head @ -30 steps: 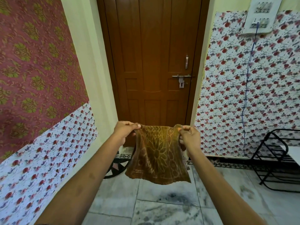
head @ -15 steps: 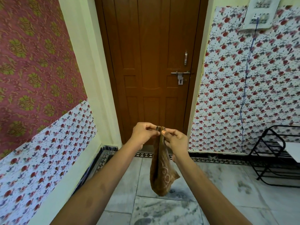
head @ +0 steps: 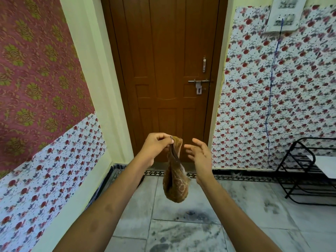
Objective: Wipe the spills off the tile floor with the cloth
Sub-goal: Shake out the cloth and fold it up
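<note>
Cloth point(head: 175, 180) hung folded before door point(head: 163, 70), above floor point(head: 181, 231). Left hand point(head: 156, 147) pinched top edge; right hand point(head: 199, 154) spread beside it, apart. Looked soft, light, limp; best bunched in palm.

A brown wooden door point(head: 167, 79) (bolt latched) stands between floral-papered walls point(head: 272, 106); a black metal rack point(head: 307, 171) sits right.

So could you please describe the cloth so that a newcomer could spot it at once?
Start at the tall brown wooden door. In front of its lower panels, the left hand pinches a brown patterned cloth by its top. It alone hangs in the air, folded, above the grey marble floor tiles.
</note>
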